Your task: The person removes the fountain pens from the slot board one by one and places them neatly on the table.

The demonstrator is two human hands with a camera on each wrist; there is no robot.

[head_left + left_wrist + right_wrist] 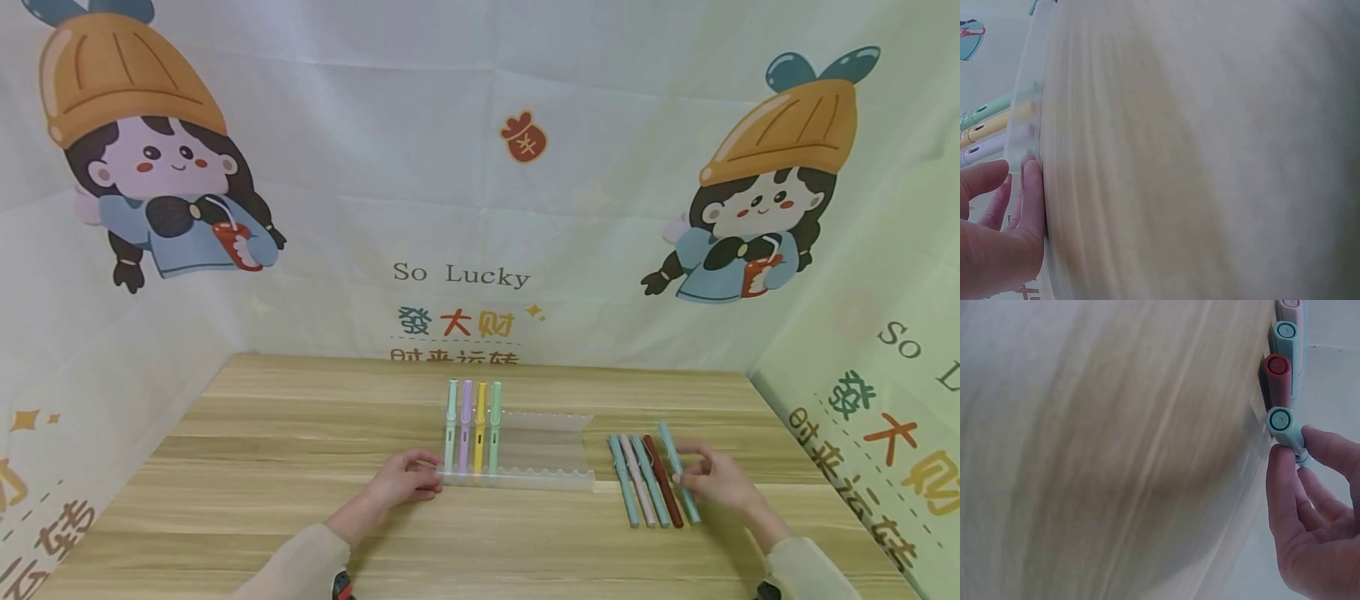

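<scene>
A clear plastic pen rack (543,450) with scalloped edges lies on the table. Mint, purple, yellow and green pens (480,437) stand side by side in its left half. At the rack's left front corner, my left hand (408,479) holds the edge between thumb and fingers, as the left wrist view (1007,219) shows. To the right of the rack, my right hand (716,479) pinches a light blue pen (678,471) between thumb and fingers. Beside that pen lie a dark red pen (663,483), a pink pen (637,483) and two more blue pens (624,483).
The wooden table (300,433) runs back to a printed cloth (360,233), which also hangs along both sides. Bare wood separates the rack from the loose row of pens.
</scene>
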